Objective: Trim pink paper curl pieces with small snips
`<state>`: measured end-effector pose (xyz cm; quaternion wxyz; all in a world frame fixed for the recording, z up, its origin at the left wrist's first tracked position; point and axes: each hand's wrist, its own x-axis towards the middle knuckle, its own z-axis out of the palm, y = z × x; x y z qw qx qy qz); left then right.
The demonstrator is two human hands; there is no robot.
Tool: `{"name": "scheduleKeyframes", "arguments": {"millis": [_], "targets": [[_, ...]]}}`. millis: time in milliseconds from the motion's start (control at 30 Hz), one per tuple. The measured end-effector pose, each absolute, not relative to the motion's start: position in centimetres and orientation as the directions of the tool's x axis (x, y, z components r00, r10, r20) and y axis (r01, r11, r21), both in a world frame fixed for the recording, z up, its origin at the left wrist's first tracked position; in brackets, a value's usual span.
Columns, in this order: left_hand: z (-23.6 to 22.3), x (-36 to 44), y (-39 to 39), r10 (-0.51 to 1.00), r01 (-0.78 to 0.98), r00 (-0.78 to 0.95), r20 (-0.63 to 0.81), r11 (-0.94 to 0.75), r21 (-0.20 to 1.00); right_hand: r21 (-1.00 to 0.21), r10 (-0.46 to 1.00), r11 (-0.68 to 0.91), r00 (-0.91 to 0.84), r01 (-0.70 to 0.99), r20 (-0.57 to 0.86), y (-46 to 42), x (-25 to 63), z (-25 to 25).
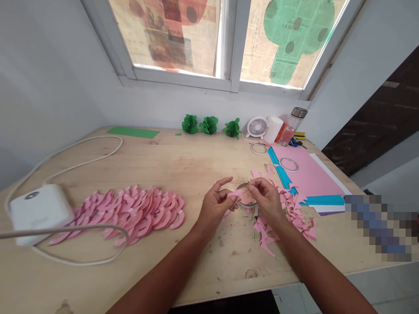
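Between the thumb and fingers of my left hand (214, 204) is a small piece of pink paper (236, 193). Just to its right, my right hand (267, 200) is closed in a pinch; whatever its fingertips hold is too small to make out. Below and between both hands lies a tape roll (241, 203), partly covered by them. Pink paper scraps (296, 213) are scattered around and under my right hand. To the left, many curved pink paper pieces (144, 211) overlap in a long spread.
A white device (42, 213) with looping cable stands at the left. Along the wall are green paper ornaments (208, 125), a small fan (258, 127) and a bottle (292, 126). At right, another tape roll (289, 164) rests on pink sheets (314, 174). Green paper (133, 132) lies at back left.
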<state>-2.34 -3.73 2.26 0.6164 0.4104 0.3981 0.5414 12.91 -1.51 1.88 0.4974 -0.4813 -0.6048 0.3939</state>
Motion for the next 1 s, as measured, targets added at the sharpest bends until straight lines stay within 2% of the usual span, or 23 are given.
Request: {"name": "scheduleKeyframes", "arguments": {"millis": [233, 567, 833, 1000], "targets": [[2.2, -2.4, -3.7, 0.994, -0.203, -0.103, 0.04, -0.061, 0.977, -0.971, 0.968, 0.224, -0.133, 0.085, 0.211, -1.8, 12.4, 2.0], [0.9, -2.2, -4.0, 0.968, 0.044, -0.131, 0.212, -0.208, 0.977, -0.902, 0.921, 0.361, -0.239, 0.235, 0.306, -2.6, 11.4, 1.6], [0.7, -2.1, -4.0, 0.965, 0.062, -0.133, 0.228, -0.221, 0.973, -0.897, 0.916, 0.369, -0.259, 0.244, 0.306, -2.9, 11.1, 1.8], [0.8, -2.1, -3.8, 0.974, -0.022, -0.106, 0.199, -0.202, 0.979, -0.907, 0.932, 0.348, -0.196, 0.239, 0.306, -2.5, 11.2, 1.3]]}}
